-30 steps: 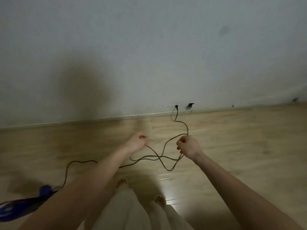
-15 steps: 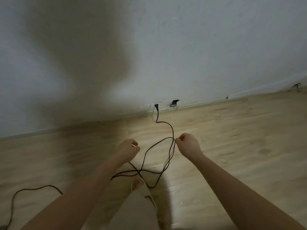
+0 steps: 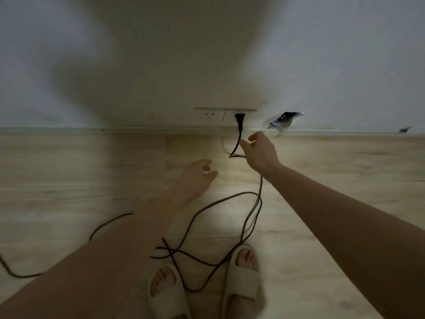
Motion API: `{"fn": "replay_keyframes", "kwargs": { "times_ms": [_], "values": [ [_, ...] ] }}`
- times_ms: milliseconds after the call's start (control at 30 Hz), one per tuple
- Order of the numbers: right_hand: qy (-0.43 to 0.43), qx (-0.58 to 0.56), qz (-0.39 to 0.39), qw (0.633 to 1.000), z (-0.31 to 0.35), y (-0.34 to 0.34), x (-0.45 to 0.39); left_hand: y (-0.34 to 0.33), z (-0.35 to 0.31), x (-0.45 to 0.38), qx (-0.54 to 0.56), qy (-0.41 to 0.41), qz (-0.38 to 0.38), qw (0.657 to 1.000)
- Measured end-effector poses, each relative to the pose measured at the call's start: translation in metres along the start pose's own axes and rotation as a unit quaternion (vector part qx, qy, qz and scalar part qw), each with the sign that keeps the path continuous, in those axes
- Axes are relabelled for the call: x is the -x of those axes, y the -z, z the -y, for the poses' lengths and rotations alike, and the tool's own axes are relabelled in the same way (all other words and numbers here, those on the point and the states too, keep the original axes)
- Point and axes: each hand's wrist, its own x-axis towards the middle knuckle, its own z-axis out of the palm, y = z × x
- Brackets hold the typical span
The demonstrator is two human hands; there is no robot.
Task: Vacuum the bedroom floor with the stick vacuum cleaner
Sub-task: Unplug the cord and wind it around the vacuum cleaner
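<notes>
The stick vacuum itself is out of view. Its black power cord (image 3: pixel 250 217) lies in loose loops on the wooden floor around my feet. The cord's black plug (image 3: pixel 239 122) sits in a white wall socket plate (image 3: pixel 213 115) just above the skirting. My right hand (image 3: pixel 259 153) reaches out just right of and below the plug, fingers loosely spread; the cord passes under its palm. My left hand (image 3: pixel 197 176) hovers lower and to the left, fingers relaxed, holding nothing.
My feet in pale slippers (image 3: pixel 240 286) stand among the cord loops. A blurred blue and black object (image 3: pixel 284 120) lies against the wall right of the socket. A small dark thing (image 3: pixel 404 129) sits farther right along the skirting.
Both hands pinched the cord before; now both have opened. I have come closer to the wall, and my right hand has reached forward to the plug.
</notes>
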Motion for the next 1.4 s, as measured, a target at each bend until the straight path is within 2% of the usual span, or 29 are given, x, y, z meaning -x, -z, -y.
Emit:
{"fn": "replay_keyframes", "kwargs": {
  "times_ms": [133,267,367,467,633,700,800,933,1033,1133,1233,1400],
  "values": [
    [0.022,-0.029,-0.018,0.999,-0.018,-0.029,-0.060,-0.044,0.010,-0.070,0.104,0.023,-0.026,0.994],
    [0.032,-0.083,-0.050,0.995,-0.027,-0.042,-0.097,-0.072,0.010,-0.112,0.126,0.006,-0.037,0.991],
    [0.065,-0.151,-0.030,0.986,-0.032,-0.044,-0.113,-0.078,0.004,-0.123,0.090,-0.021,-0.025,0.995],
    [0.085,-0.151,-0.044,0.984,-0.040,-0.047,-0.116,-0.081,0.013,-0.119,0.069,-0.069,0.000,0.995],
    [0.078,-0.146,-0.075,0.983,-0.036,-0.049,-0.111,-0.088,0.035,-0.104,0.184,-0.085,-0.004,0.979],
    [0.082,-0.128,-0.054,0.987,-0.043,-0.057,-0.098,-0.090,0.046,-0.094,0.183,-0.074,0.010,0.980],
    [0.055,-0.122,0.026,0.991,-0.066,-0.077,-0.066,-0.094,0.078,-0.079,0.148,-0.034,0.023,0.988],
    [-0.027,-0.155,0.035,0.987,-0.087,-0.104,-0.069,-0.102,0.110,-0.080,0.131,0.020,-0.008,0.991],
    [-0.109,-0.164,0.081,0.977,-0.096,-0.126,-0.079,-0.108,0.122,-0.085,0.118,0.051,-0.019,0.991],
    [-0.159,-0.182,0.127,0.962,-0.099,-0.138,-0.079,-0.106,0.133,-0.088,0.089,0.077,-0.061,0.991],
    [-0.158,-0.146,0.145,0.966,-0.095,-0.141,-0.073,-0.096,0.139,-0.080,0.047,0.089,-0.048,0.994],
    [-0.079,0.001,0.166,0.983,-0.069,-0.128,-0.036,-0.055,0.144,-0.028,-0.005,0.109,-0.007,0.994]
  ]
}}
